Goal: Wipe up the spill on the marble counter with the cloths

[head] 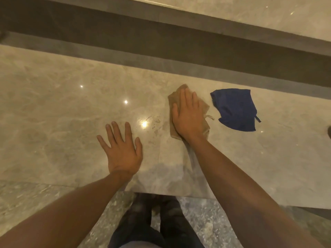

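Two cloths lie on the polished beige marble counter (53,97), and I take the crumpled tan cloth (204,108) as my landmark. It sits a little right of the counter's middle, well back from the near edge. My right hand (188,115) lies flat on top of it, palm down, fingers straight and close together, pressing the fabric onto the stone rather than gripping it; the fingertips reach the cloth's far edge, and a thin loop of the cloth pokes out on its right side.

Just left of the tan cloth I see the spill (155,122): a patch of small dull smears and specks on the stone, next to a bright reflection of a ceiling light. It is faint, and I cannot tell how far it spreads.

Further left of the tan cloth, and nearer to me, my left hand (121,149) rests on the bare marble with its fingers spread and relaxed, holding nothing.

To the right of the tan cloth, close but not touching it, lies the dark blue folded cloth (234,110), flat on the counter with a small tag sticking out at its right edge.

Beyond the tan cloth a dark recessed band (125,33) runs along the counter's far side. Below the counter's near edge I see dark trousers (161,226) over a speckled grey floor (206,221).
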